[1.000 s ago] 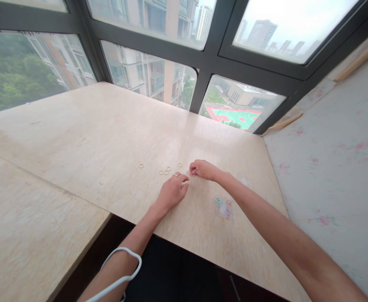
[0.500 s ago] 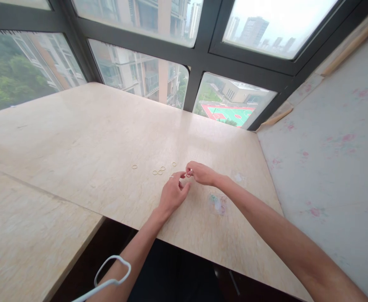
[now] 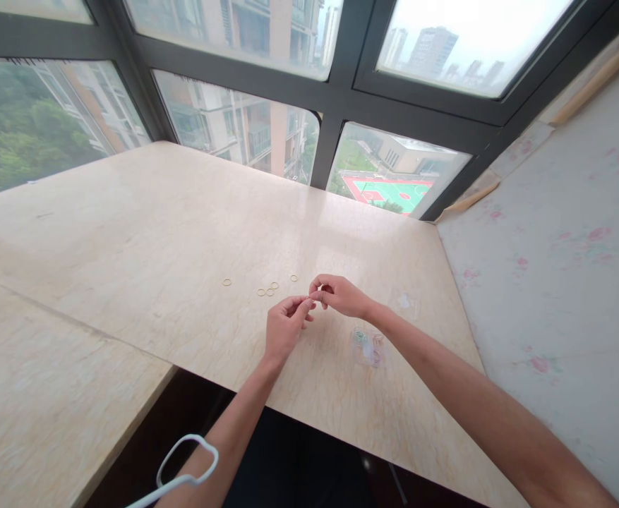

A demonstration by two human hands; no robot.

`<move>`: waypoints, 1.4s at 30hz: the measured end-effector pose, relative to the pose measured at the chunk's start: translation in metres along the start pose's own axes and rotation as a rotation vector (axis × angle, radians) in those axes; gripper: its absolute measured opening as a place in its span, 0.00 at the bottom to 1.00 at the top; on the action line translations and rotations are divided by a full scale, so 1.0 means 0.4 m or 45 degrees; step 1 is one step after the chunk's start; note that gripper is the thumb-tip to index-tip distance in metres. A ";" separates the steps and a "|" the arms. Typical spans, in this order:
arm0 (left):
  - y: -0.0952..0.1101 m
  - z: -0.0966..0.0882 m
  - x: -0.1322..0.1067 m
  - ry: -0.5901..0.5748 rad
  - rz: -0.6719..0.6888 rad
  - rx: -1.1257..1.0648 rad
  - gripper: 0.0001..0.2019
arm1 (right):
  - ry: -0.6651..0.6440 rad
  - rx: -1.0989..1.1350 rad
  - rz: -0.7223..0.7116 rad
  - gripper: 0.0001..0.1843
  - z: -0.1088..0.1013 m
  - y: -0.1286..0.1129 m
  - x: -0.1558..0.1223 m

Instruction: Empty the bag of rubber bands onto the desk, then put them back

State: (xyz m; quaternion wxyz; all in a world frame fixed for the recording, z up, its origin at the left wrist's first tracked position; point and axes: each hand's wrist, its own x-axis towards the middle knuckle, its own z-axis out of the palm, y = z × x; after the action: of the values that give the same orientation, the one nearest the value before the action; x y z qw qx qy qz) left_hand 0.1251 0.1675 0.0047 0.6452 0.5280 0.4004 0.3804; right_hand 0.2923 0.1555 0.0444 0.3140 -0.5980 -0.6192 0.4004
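Observation:
My left hand (image 3: 285, 326) and my right hand (image 3: 339, 295) meet fingertip to fingertip just above the tabletop. Both pinch with thumb and fingers; whatever lies between them is too small and covered to make out. Left of the fingers, several thin yellowish rings lie flat: one ring (image 3: 293, 278) near my fingertips, a small touching group (image 3: 270, 292), and a lone ring (image 3: 227, 282) farther left. Below my right wrist sits a clear plastic container (image 3: 366, 351) with small green, pinkish and purple loops in it.
A clear plastic piece (image 3: 407, 303) lies right of my right wrist. The pale marble-patterned top (image 3: 155, 233) meets dark window frames (image 3: 330, 152) behind and a flowered wall (image 3: 542, 282) at right. A white loop (image 3: 187, 462) hangs before my left forearm.
My left hand has closed from a loose, spread shape into a pinch and come up to my right fingertips. The right hand has shifted slightly left. The rings lie as before.

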 end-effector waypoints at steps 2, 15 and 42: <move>0.008 -0.008 -0.006 0.047 -0.026 -0.068 0.16 | 0.040 0.034 -0.009 0.07 -0.004 0.008 0.020; 0.017 -0.064 -0.042 0.005 -0.269 -0.446 0.20 | -0.039 -0.981 -0.042 0.13 0.044 0.024 0.145; 0.027 0.065 -0.141 -0.365 0.023 0.042 0.12 | 0.187 -0.190 0.029 0.07 -0.044 -0.092 -0.280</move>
State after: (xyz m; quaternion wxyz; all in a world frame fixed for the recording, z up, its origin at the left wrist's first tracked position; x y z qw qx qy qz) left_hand 0.1264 0.1079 0.0249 0.6835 0.5909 0.3056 0.3004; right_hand 0.2991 0.0476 0.0951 0.3085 -0.6545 -0.6158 0.3117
